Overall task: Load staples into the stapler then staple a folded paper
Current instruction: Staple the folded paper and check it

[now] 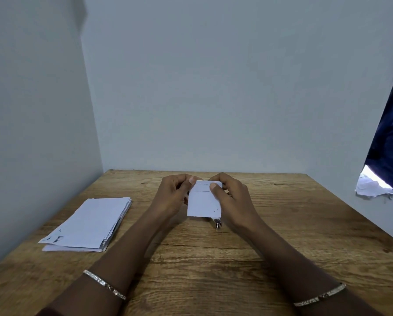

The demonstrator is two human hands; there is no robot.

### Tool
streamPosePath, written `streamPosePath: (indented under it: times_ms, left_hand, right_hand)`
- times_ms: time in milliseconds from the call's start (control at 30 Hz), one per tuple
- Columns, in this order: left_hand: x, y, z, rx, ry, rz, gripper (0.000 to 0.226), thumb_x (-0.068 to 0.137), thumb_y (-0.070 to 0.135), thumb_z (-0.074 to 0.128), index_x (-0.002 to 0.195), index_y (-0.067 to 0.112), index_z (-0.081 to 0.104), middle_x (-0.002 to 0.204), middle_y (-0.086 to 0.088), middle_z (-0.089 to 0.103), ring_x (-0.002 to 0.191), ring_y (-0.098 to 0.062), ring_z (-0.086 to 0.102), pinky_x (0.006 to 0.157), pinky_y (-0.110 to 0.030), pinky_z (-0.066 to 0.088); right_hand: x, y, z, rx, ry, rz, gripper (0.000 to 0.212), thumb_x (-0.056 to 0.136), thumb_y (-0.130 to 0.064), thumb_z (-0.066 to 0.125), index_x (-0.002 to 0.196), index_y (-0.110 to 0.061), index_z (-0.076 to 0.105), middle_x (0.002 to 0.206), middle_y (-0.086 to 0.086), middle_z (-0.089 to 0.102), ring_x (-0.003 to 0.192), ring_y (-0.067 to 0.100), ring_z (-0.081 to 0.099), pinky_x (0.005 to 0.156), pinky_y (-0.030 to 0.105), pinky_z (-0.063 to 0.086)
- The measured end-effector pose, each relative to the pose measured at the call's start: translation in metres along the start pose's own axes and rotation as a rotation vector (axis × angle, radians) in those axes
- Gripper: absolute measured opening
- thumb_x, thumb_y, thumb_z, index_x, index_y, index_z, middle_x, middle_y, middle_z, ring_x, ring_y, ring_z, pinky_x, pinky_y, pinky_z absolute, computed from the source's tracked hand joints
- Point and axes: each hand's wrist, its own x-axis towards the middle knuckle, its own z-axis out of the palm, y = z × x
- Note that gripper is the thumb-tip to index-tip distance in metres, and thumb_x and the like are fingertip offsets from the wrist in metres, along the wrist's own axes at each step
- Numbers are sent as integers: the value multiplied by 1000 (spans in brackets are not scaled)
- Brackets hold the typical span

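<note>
A small folded white paper (203, 202) is held upright-ish above the middle of the wooden table (213, 258). My left hand (175, 195) pinches its top left corner with thumb and fingers. My right hand (230, 197) pinches its top right corner, thumb on the front face. Fold lines run across the paper's upper part. Just below the paper's lower right edge, the metal end of a stapler (217, 222) lies on the table; the rest of it is hidden behind the paper and my right hand.
A stack of white paper sheets (88, 224) lies on the table's left side. Grey walls close the left and back. At the right hangs a dark blue cloth (391, 133), with crumpled papers (370, 187) under it beyond the table's edge.
</note>
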Motion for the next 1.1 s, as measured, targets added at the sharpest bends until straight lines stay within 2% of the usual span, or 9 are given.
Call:
streamPosePath:
  times_ms: [100, 200, 300, 433, 667, 767, 867, 1000, 1100]
  left_hand:
    - [-1, 0, 1, -42, 4, -8, 25, 102, 19, 54, 99, 8, 76, 92, -20, 75, 75, -18, 64, 58, -21, 48]
    - [1, -1, -1, -66, 31, -10, 17, 97, 14, 62, 104, 8, 76, 85, -9, 74, 69, -13, 60, 56, -21, 48]
    - [1, -1, -4, -96, 21, -26, 16, 91, 11, 70, 106, 7, 74, 79, -15, 72, 64, -12, 62, 58, -25, 51]
    - [1, -3, -3, -31, 3, -23, 11, 87, 13, 75, 97, 9, 77, 85, -19, 77, 75, -17, 69, 63, -29, 52]
    - [0, -2, -1, 42, -29, 13, 9, 90, 14, 72, 93, 7, 76, 82, -22, 75, 70, -12, 66, 61, -27, 51]
    - [-1, -3, 0, 66, -23, 18, 9, 91, 15, 70, 92, 7, 75, 79, -22, 72, 66, -11, 63, 60, -26, 50]
    - [0, -4, 1, 73, -15, 13, 10, 91, 15, 69, 91, 7, 74, 71, -13, 68, 61, -10, 60, 59, -27, 49]
    - [0, -4, 0, 86, -15, 20, 11, 92, 16, 68, 94, 6, 74, 73, -8, 71, 62, -10, 62, 61, -29, 50]
    - [-1, -5, 0, 85, -13, 29, 12, 95, 13, 65, 97, 5, 74, 76, -7, 74, 64, -10, 63, 59, -24, 50]
  right_hand:
    - [1, 1, -1, 46, 26, 29, 15, 101, -15, 54, 96, -11, 67, 89, 2, 69, 88, 28, 68, 65, 34, 49]
    - [2, 2, -2, 70, 62, 52, 17, 102, -21, 56, 95, -13, 69, 84, 0, 70, 85, 28, 69, 64, 34, 47]
    - [3, 5, -3, 81, 88, 62, 20, 101, -26, 58, 91, -14, 70, 80, -4, 68, 83, 27, 69, 63, 34, 47]
    - [6, 10, -2, 28, 106, 87, 17, 99, -28, 61, 90, -18, 72, 88, -5, 70, 86, 17, 67, 69, 43, 56]
    - [10, 18, 0, 9, 149, 76, 17, 95, -25, 67, 79, -22, 70, 82, -6, 72, 84, 11, 67, 65, 33, 49]
    - [10, 19, -1, 8, 139, 78, 16, 96, -27, 66, 82, -22, 71, 84, -6, 72, 84, 11, 67, 64, 33, 49]
    - [8, 18, 0, 2, 121, 65, 13, 96, -31, 65, 87, -24, 72, 87, -9, 72, 84, 7, 67, 64, 31, 50]
    - [6, 15, 0, 15, 105, 25, 5, 93, -29, 69, 91, -25, 71, 87, -18, 70, 86, -9, 63, 60, 22, 49]
    - [6, 15, -1, 7, 113, 34, 5, 92, -27, 71, 89, -23, 72, 86, -17, 70, 84, -6, 64, 60, 24, 49]
